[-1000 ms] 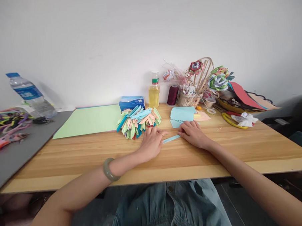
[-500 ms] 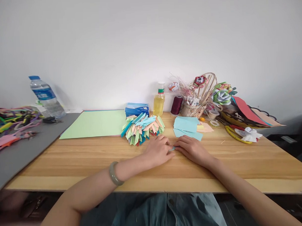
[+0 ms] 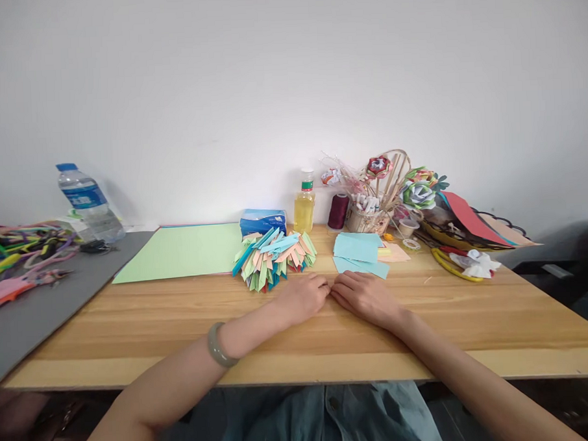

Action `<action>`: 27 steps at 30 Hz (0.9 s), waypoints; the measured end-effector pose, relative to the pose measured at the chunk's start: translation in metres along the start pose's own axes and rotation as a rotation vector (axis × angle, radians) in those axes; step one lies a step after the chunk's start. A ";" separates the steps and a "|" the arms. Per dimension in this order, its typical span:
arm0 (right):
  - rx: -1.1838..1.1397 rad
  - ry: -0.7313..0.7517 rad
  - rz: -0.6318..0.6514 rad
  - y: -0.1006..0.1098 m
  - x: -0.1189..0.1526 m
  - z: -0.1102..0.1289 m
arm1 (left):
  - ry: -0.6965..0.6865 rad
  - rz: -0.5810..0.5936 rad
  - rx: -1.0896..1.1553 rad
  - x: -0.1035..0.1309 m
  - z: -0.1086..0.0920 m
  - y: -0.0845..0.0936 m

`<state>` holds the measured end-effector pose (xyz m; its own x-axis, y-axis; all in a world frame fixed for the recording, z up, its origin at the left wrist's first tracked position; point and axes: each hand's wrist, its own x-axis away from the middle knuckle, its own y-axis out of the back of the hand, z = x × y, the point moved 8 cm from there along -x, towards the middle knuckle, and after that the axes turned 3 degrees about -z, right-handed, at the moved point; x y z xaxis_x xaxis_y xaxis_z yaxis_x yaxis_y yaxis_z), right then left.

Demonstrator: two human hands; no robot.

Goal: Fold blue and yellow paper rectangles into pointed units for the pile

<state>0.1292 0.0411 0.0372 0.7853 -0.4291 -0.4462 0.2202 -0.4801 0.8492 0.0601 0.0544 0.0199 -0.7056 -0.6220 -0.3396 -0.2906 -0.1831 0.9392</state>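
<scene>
My left hand [image 3: 304,298] and my right hand [image 3: 363,297] meet low over the wooden table [image 3: 289,344], fingertips nearly touching. The fingers of both are bent and closed; whatever lies between them is hidden now. Just behind my left hand is a pile of folded paper strips [image 3: 271,257] in blue, green and peach. Light blue paper sheets [image 3: 357,247] lie behind my right hand, with peach paper [image 3: 397,252] beside them.
Large green sheets [image 3: 183,251] lie left. Along the wall stand a blue tissue pack [image 3: 262,222], a yellow bottle [image 3: 304,207], dark red thread [image 3: 338,212] and a basket [image 3: 367,218] of paper flowers. A water bottle [image 3: 89,202] and pliers [image 3: 24,287] are far left.
The small light blue paper piece seen between my fingertips before is now covered by them. My hands have drawn closer together. The view has shifted slightly.
</scene>
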 end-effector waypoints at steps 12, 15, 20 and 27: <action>-0.164 -0.051 -0.019 -0.002 0.003 -0.003 | 0.156 -0.015 0.028 0.003 0.011 0.005; -0.257 -0.102 -0.013 0.000 0.005 -0.010 | 0.124 -0.016 0.014 0.004 0.010 0.005; -0.329 -0.088 -0.008 0.008 0.006 -0.011 | 0.069 -0.039 0.006 0.007 0.008 0.008; -0.252 -0.104 -0.062 0.010 0.012 -0.017 | 0.072 -0.029 0.021 0.011 0.011 0.016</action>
<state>0.1504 0.0438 0.0451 0.7049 -0.4878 -0.5149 0.4132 -0.3077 0.8571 0.0412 0.0530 0.0303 -0.6483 -0.6702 -0.3614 -0.3241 -0.1866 0.9274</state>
